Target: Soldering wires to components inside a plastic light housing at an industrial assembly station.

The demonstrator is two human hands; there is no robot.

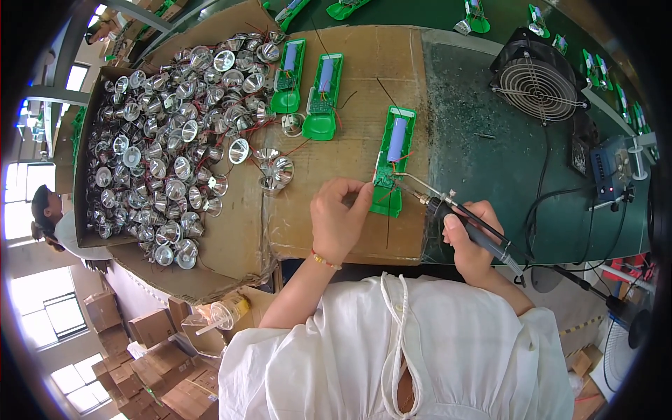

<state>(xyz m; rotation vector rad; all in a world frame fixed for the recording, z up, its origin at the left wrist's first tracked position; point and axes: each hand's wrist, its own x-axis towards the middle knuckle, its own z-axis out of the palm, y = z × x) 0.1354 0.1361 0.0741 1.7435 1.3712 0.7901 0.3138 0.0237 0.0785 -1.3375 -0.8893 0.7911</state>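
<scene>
A green plastic housing (387, 204) lies on the cardboard in front of me. It holds a lavender cylindrical battery (397, 140) and a small green circuit board (383, 175) with red and black wires. My right hand (470, 238) grips a soldering iron (479, 236), its tip down at the board. A thin metal tube (424, 185) fixed alongside the iron ends at the same spot. My left hand (341, 215) is pinched at the housing's left edge beside the board; what sits between thumb and forefinger is too small to make out.
At left stands a cardboard box (89, 140) full of shiny reflectors, with a few loose reflectors (282, 170) beside it. Two more green housings (320, 127) (285, 102) lie beyond. A fan (537, 87) and a blue soldering station (607, 171) with trailing cables stand at right.
</scene>
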